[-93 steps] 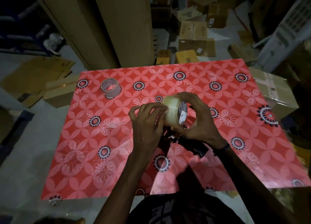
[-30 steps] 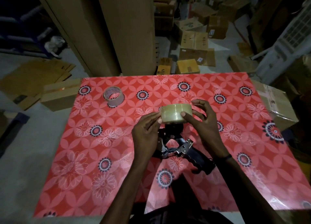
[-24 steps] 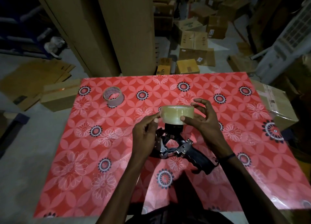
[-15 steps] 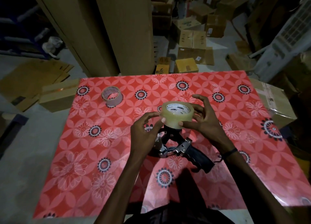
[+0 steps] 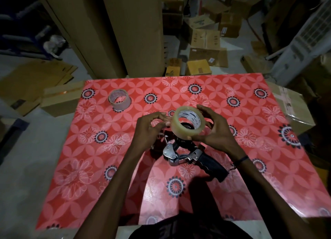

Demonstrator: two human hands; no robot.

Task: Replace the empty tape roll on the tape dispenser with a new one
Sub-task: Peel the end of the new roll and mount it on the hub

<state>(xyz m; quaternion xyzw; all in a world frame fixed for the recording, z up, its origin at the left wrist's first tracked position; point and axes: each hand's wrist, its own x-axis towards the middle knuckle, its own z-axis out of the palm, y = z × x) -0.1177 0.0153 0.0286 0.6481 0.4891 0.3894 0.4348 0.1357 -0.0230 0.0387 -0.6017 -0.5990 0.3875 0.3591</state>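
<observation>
Cluttered box storeroom, red floral table [image 5: 250, 113]; empty core [image 5: 119, 100] sits at 11 o'clock, well apart from dispenser [image 5: 188, 154] lying at center. Step, I'd judge: seating new roll [image 5: 188, 123], held over dispenser w/ right hand [image 5: 215, 131] curled round it and left hand [image 5: 148, 129] pinching its edge; next needs hole lined up w/ hub, then press down. Vs 0.5 s ago roll is tilted more, hole facing cam.

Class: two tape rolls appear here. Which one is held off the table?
The clear, full roll, gripped between both hands above the dispenser. The other, nearly spent roll sits alone on the red table.
</observation>
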